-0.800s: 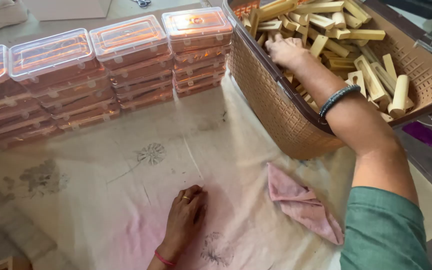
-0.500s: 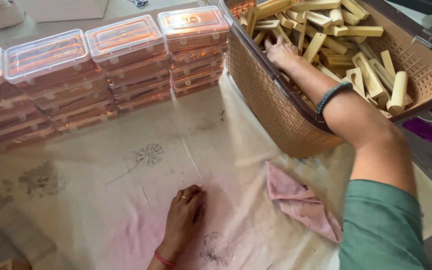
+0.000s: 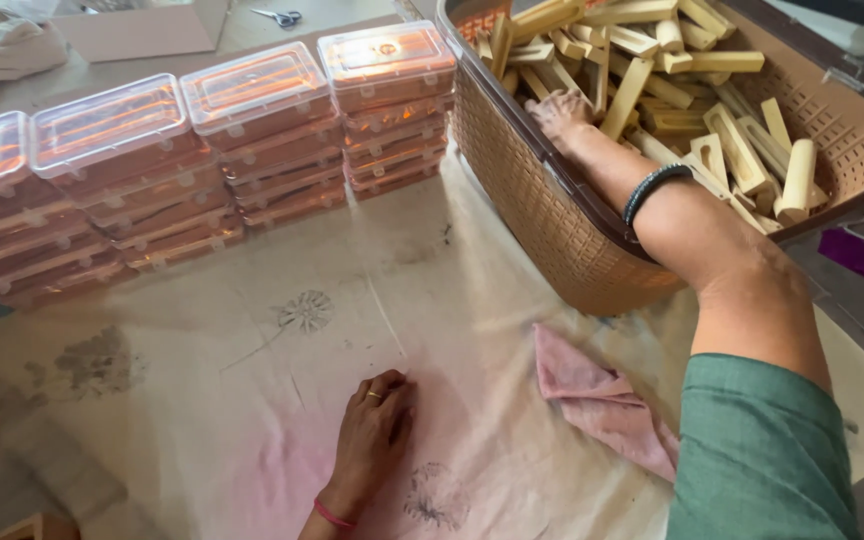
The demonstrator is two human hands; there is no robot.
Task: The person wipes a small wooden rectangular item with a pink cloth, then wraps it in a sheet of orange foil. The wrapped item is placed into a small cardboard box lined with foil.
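Up at our right sits the woven basket [image 3: 542, 210], heaped with wooden pieces [image 3: 652, 70] lying every which way. Our right hand [image 3: 557, 112] is down among them, grip hidden, so we cannot tell. Our left hand [image 3: 372, 440] rests empty, loosely curled on the cloth [image 3: 252, 400], well apart.
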